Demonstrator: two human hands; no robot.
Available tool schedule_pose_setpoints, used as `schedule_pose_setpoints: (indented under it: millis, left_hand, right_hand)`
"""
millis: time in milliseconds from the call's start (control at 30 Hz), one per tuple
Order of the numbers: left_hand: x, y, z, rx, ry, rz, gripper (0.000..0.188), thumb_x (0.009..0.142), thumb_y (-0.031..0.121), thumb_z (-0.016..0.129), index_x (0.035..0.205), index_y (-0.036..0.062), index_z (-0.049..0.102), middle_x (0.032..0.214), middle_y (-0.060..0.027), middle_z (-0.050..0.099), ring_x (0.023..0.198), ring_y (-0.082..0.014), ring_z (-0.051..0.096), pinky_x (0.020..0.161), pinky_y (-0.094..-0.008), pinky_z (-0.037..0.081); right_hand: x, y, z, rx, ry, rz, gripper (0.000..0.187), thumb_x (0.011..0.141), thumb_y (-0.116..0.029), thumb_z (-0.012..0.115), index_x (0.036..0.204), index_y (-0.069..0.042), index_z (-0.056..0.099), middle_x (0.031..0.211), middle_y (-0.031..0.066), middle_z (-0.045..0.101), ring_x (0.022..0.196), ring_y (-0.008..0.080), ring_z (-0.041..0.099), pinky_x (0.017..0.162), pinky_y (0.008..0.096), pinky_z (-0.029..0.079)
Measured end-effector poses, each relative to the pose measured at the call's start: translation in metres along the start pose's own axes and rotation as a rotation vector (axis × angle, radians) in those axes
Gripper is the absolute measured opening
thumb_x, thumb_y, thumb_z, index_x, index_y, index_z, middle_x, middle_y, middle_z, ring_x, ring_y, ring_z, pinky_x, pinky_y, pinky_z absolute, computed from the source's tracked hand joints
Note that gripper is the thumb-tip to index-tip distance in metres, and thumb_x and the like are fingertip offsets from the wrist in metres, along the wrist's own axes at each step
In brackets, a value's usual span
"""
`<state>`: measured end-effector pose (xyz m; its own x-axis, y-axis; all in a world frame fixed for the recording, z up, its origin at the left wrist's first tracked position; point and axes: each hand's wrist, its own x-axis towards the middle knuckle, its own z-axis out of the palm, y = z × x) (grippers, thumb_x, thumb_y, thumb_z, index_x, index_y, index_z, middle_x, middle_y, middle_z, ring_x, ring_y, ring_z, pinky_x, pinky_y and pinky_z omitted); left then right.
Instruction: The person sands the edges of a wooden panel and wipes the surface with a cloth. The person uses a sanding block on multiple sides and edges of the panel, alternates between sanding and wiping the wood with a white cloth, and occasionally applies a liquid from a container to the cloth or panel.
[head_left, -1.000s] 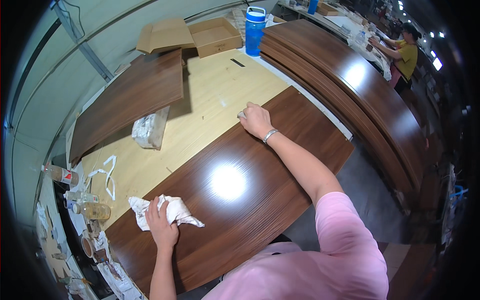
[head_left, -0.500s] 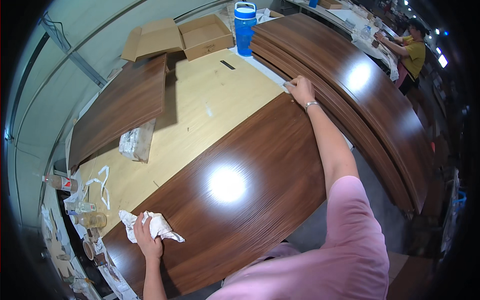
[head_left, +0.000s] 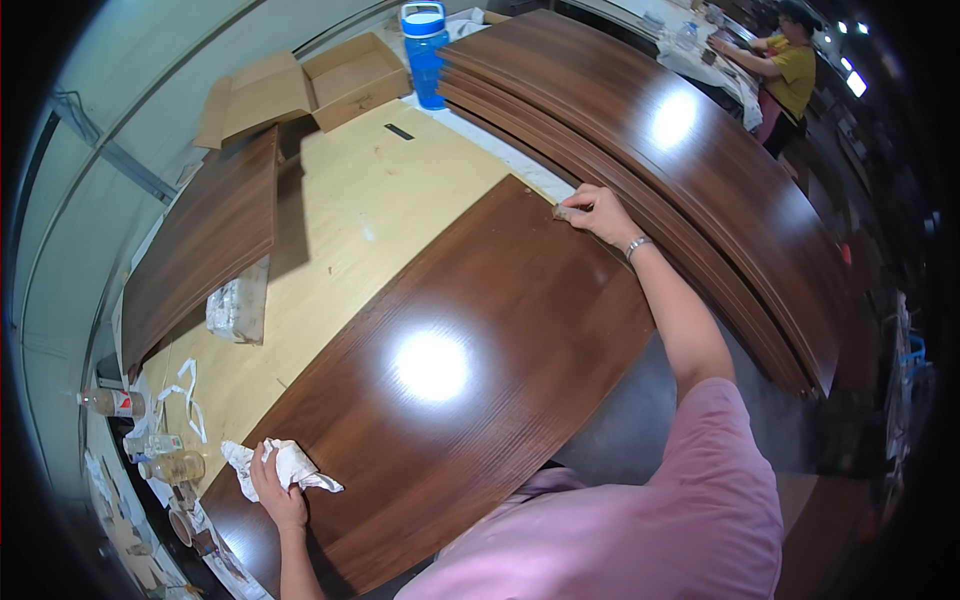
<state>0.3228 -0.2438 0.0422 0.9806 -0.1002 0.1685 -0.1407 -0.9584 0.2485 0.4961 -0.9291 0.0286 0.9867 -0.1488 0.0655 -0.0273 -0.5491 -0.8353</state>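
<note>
A dark brown wood-grain panel (head_left: 480, 270) lies before me across a pale yellow board. My left hand (head_left: 278, 492) rests over a crumpled white cloth (head_left: 290, 465) near the panel's left end, its fingers curled onto the cloth. At the panel's right end, my right hand (head_left: 598, 215) pinches a small greyish piece (head_left: 562, 212) against the edge, a little nearer than the far corner. What kind of piece it is cannot be made out. A metal band circles my right wrist.
A stack of brown panels (head_left: 620, 140) stands right. Another panel (head_left: 205, 240) leans over a wrapped block (head_left: 238, 305) at left. Behind are an open cardboard box (head_left: 355, 85) and a blue bottle (head_left: 425, 60). Several bottles (head_left: 175, 467) line the left edge. A person (head_left: 790, 70) works far right.
My right hand has moved from the panel's far corner along its right edge toward me. My left hand stays on the cloth. The whole view has shifted somewhat.
</note>
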Motion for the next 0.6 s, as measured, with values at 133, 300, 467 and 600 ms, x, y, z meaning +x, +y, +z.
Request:
schedule_pose_setpoints:
  millis: [133, 300, 467, 600]
  left_hand:
    - [-0.002, -0.006, 0.005, -0.002, 0.018, 0.012, 0.061, 0.066, 0.002, 0.05, 0.128, 0.0023, 0.054, 0.144, -0.0202, 0.046, 0.135, -0.0417, 0.038, 0.116, -0.0499, 0.026]
    - [0.021, 0.005, 0.024, -0.067, 0.033, 0.122, 0.063, 0.068, 0.002, 0.049, 0.13, 0.0011, 0.052, 0.145, -0.0221, 0.045, 0.136, -0.0424, 0.038, 0.116, -0.05, 0.025]
    - [0.14, 0.137, 0.079, -0.17, -0.073, 0.38, 0.062, 0.067, 0.002, 0.055, 0.129, 0.0052, 0.056, 0.146, -0.0209, 0.046, 0.137, -0.0412, 0.038, 0.117, -0.0497, 0.026]
    - [0.245, 0.264, 0.139, -0.272, -0.056, 0.558, 0.054, 0.077, 0.015, 0.066, 0.131, 0.0106, 0.057, 0.146, -0.0168, 0.048, 0.135, -0.0365, 0.043, 0.116, -0.051, 0.029]
  right_hand:
    - [-0.066, 0.012, -0.034, 0.017, -0.004, -0.01, 0.026, 0.075, -0.006, 0.073, 0.1, 0.004, 0.073, 0.095, 0.0095, 0.065, 0.087, 0.0207, 0.064, 0.082, 0.03, 0.05]
    - [-0.157, 0.023, -0.07, 0.046, 0.038, 0.077, 0.027, 0.075, -0.002, 0.072, 0.102, 0.003, 0.073, 0.093, 0.0082, 0.064, 0.087, 0.0181, 0.063, 0.081, 0.0279, 0.05]
    - [-0.248, 0.024, -0.104, -0.088, 0.012, 0.074, 0.026, 0.074, -0.002, 0.072, 0.1, -0.001, 0.075, 0.088, 0.006, 0.062, 0.08, 0.0163, 0.06, 0.073, 0.028, 0.049]
    - [-0.323, 0.026, -0.102, -0.196, 0.194, 0.183, 0.024, 0.072, 0.003, 0.072, 0.096, 0.0, 0.073, 0.085, 0.0057, 0.06, 0.078, 0.016, 0.058, 0.071, 0.0282, 0.047]
